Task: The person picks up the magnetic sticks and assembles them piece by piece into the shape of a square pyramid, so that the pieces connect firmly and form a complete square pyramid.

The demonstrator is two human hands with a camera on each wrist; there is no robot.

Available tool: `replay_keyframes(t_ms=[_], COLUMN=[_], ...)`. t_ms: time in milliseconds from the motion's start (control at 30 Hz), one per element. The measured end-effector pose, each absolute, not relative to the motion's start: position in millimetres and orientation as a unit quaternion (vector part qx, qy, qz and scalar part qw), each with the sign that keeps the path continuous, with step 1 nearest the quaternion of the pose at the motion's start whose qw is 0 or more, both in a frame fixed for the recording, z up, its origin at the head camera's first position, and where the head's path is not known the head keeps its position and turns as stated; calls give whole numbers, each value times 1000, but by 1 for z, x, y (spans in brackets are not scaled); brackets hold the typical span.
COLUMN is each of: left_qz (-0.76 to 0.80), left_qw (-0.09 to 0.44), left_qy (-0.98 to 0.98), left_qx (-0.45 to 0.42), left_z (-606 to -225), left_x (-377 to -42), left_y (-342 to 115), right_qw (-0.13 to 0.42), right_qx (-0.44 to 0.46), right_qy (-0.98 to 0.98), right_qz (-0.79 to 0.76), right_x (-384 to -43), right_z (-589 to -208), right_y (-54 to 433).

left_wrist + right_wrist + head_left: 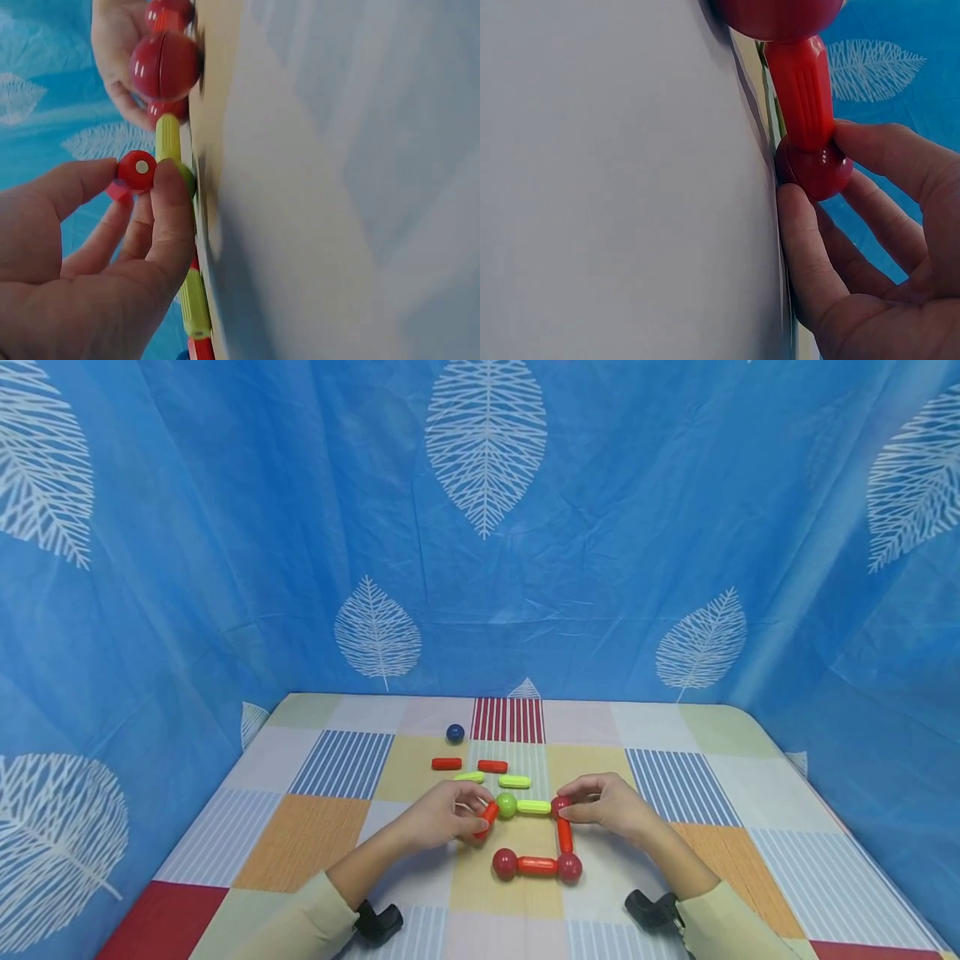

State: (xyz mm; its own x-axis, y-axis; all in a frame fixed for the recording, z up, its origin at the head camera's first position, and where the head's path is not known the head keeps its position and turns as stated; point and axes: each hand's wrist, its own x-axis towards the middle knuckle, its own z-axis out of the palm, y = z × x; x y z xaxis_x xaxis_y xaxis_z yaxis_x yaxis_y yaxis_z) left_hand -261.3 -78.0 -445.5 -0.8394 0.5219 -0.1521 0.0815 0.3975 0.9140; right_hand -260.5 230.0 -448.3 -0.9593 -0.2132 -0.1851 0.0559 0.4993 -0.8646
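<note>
My left hand (pixel 444 817) pinches a red rod (pixel 489 817) between thumb and fingers; a pale disc shows in the end of this rod (pixel 136 171) in the left wrist view. Its far end is close to a green ball (pixel 506 804), but contact cannot be told. From that ball a yellow-green rod (pixel 534 807) runs to a red ball (pixel 559 808), which my right hand (pixel 611 808) holds by its fingertips. A red rod (pixel 565 837) joins it to a nearer red ball (pixel 569 867). Another red rod (pixel 537 866) leads left to a third red ball (pixel 505 864).
Behind the joined pieces lie two loose red rods (pixel 492 767), two yellow-green rods (pixel 514 782) and a dark blue ball (pixel 455 733). A patchwork cloth (pixel 315 839) covers the table. Blue curtains (pixel 600 568) with white leaves stand at the back and sides.
</note>
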Motion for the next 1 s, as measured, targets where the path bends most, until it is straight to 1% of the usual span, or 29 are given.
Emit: replay_keyframes(t_ms=[233,567,1000], left_qz=[590,607,593], left_qw=[241,257,249], left_qy=[760,748,765], left_qx=[131,76,38], left_z=[-450,-451,-453], left_x=[-257,-253,-254], left_y=[-66,-54,-47], right_qw=[129,132,131], right_qx=[-31,-37,-54], right_qy=[859,855,854], right_qz=[-494,-500,-500], right_x=[-260,-261,-261], right_z=[-448,-450,-450], right_y=[229,229,230])
